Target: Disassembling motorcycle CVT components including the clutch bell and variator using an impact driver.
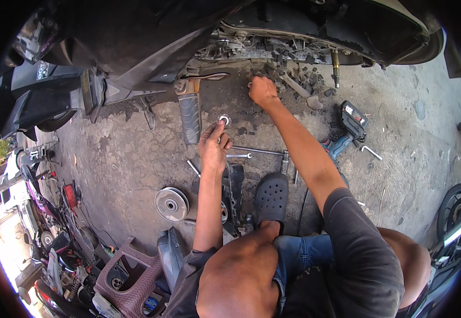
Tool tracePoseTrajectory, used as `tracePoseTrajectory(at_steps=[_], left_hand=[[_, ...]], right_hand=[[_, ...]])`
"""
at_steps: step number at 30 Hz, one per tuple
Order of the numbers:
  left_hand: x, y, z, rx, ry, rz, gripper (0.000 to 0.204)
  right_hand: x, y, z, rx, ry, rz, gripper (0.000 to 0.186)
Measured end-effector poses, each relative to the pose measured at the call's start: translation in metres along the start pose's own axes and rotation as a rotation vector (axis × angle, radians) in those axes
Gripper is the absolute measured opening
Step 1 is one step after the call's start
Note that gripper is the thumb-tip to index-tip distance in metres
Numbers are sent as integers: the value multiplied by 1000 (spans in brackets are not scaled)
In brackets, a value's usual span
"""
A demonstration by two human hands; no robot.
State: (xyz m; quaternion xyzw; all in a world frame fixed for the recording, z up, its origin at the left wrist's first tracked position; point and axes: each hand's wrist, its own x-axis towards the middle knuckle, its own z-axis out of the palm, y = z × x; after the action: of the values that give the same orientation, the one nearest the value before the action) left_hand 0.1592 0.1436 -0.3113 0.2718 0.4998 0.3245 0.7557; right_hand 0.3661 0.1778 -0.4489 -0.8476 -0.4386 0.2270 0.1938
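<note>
Left hand pinching a small round metal part, right hand curled beside the engine

Your left hand (213, 144) holds the small round metal part (225, 120) between thumb and fingers, above the concrete floor (124, 153) and just right of a power tool (189, 114) with a ribbed gray grip. Your right hand (263, 91) is narrow, its fingers curled in a fist near the open engine casing (249, 52); you hide its inside from view, so I cannot tell what it grips.

Right of that fist, black fragments (310, 79) lie scattered. Below your left hand you have a combination wrench (239, 156), close to a long-handled socket wrench (259, 151). A cordless driver (353, 121) lies to the right of your right forearm, with a hex key (372, 153) near it.

Left of your left forearm, a metal pulley disc (171, 204) lies flat, well apart from the part you hold. Your black clog (272, 197) stands between your forearms.
</note>
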Motion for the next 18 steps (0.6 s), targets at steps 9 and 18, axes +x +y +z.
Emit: tracePoseTrajectory(at_steps=[9, 18], left_hand=[[1, 2, -1, 36, 7, 36, 16], [-5, -8, 37, 355, -77, 124, 19]], right_hand=[[-94, -28, -85, 685, -168, 127, 27], [-131, -36, -107, 862, -66, 46, 24]])
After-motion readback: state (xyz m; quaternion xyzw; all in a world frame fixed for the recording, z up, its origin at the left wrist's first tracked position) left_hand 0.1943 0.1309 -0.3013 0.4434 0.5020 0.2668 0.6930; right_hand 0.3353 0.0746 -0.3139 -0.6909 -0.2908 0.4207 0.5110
